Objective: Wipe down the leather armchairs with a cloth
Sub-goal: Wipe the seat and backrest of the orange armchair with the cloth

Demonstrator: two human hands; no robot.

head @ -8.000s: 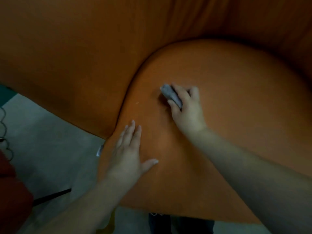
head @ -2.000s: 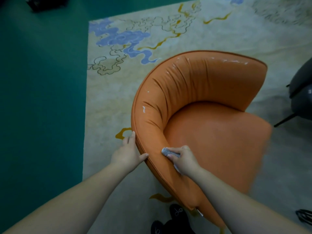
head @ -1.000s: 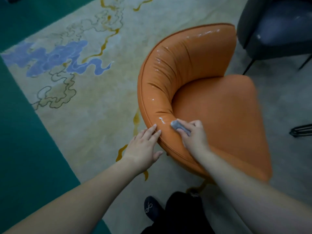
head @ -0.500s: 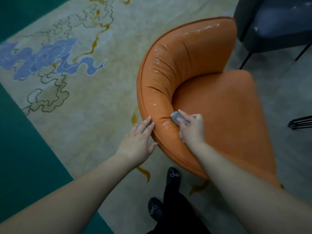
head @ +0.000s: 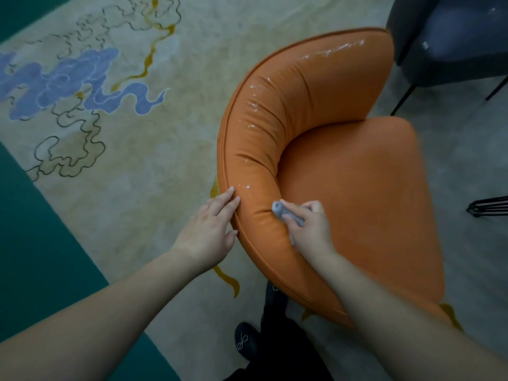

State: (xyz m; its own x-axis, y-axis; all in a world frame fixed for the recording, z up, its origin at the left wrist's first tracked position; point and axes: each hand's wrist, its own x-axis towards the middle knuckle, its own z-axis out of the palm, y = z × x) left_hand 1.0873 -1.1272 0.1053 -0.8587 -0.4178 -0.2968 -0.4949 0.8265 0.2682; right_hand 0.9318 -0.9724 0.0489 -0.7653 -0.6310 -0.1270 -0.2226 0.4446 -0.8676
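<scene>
A grey cloth is gripped by the right hand against the orange armchair; the left hand is laid flat, fingers straight, on its rim.

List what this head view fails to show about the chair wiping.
- Grey cloth: mostly hidden inside the right hand; its size and shape cannot be told.
- Orange armchair: its legs are hidden beneath its own seat, and the near edge lies behind the right forearm.
- Dark grey chair: cut off by the top and right edges.
- Left hand: whether it presses or merely touches the chair's outer rim is unclear.
</scene>
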